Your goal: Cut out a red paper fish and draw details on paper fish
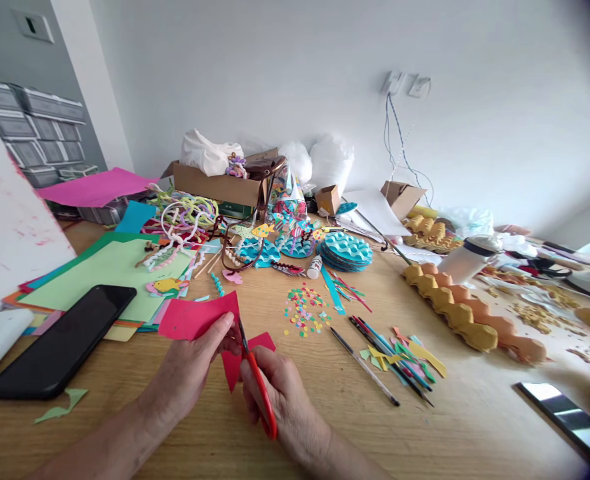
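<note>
My left hand (187,367) pinches a red sheet of paper (189,316) by its right part, thumb on top. In my right hand (285,393) are scissors with red handles (262,393), the fingers through the loops. The dark blades point up and away, at the right edge of the red sheet beside my left fingertips. Another piece of red paper (232,369) shows below and behind the blades, between the two hands; whether it is joined to the sheet I cannot tell.
A black phone (65,343) and stacked coloured paper (109,273) lie left. Ahead are paper dots (307,310), blue wavy discs (345,252) and pipe cleaners (187,213). Pencils (392,353), egg cartons (455,303) and another phone (567,417) lie right.
</note>
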